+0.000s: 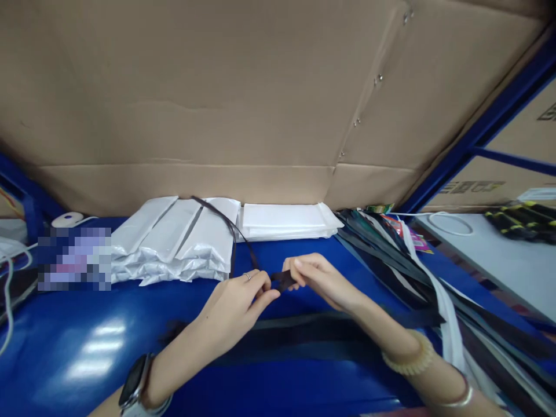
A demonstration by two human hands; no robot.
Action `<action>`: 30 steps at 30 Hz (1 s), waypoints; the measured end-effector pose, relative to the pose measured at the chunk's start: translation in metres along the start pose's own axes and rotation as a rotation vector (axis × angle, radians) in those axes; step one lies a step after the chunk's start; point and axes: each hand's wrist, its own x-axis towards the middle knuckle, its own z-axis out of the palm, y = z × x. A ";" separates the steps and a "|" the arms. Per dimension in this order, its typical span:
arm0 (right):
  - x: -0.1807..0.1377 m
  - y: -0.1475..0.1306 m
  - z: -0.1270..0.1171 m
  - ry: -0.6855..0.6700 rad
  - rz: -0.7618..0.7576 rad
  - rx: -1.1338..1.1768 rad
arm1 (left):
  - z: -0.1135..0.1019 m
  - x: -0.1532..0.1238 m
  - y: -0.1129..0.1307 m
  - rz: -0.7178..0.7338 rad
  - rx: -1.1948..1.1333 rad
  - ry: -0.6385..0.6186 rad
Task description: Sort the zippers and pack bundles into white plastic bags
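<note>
- Left hand (243, 295): thumb and forefinger closed in a pinch on the strap (283, 280); there is a ring on one finger.
- Right hand (319, 277): at 3 o'clock of the left, fingertips closed on the same strap end from the other side. The hands are nearly touching.
- Strap: thin and dark, at frame centre, lifted off the counter (87, 347). Its tail runs toward 11 o'clock, up and over the white bags (174, 243).
- Flat bags (284, 223): a neat stack at 12 o'clock of the hands, against the cardboard (217, 116).
- Strip pile (391, 260): dark strips fanned out at 3 o'clock, near the right forearm.
- Loose strips (304, 339): lying flat on the counter at 6 o'clock, under both forearms.
- Watch (134, 385) on the left wrist, bracelet (412, 354) on the right.
- Judgement, for doing this well:
  - Pinch close to the strap end with both hands so the short bit between them does not twist.
  - Check the strap face is flat before working it.
  - Leave slack in the tail; a hard pull looks likely to drag the white bags.
  - Lift the forearms a little so the loose strips do not shift.
</note>
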 end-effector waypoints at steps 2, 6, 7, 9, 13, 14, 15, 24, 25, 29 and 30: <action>-0.003 -0.001 0.010 -0.044 -0.040 0.005 | 0.001 -0.002 0.002 -0.023 -0.041 0.011; -0.007 0.001 0.024 -0.051 -0.057 -0.066 | 0.000 -0.003 -0.004 0.019 -0.129 0.046; -0.007 0.002 0.026 -0.037 -0.041 -0.088 | 0.001 -0.003 -0.007 0.048 -0.137 0.052; -0.007 0.007 0.028 -0.010 -0.017 -0.098 | 0.001 -0.003 -0.012 0.110 -0.106 0.065; -0.008 0.011 0.030 -0.048 -0.008 -0.038 | 0.001 -0.003 -0.018 0.214 0.074 0.077; -0.008 0.010 0.030 -0.078 -0.006 -0.042 | -0.001 -0.004 -0.018 0.244 0.110 0.074; -0.008 0.008 0.030 -0.107 -0.001 -0.054 | -0.003 -0.005 -0.016 0.276 0.135 0.066; -0.036 -0.007 0.027 -0.118 -0.009 -0.124 | -0.020 -0.018 -0.007 0.448 0.228 0.004; -0.044 -0.008 0.023 -0.067 -0.024 -0.133 | -0.023 -0.022 -0.011 0.434 0.231 0.028; -0.077 -0.010 0.005 0.119 -0.079 -0.104 | -0.029 -0.041 -0.019 0.280 0.142 0.205; -0.083 -0.009 0.004 0.126 -0.080 -0.092 | -0.027 -0.045 -0.016 0.256 0.120 0.239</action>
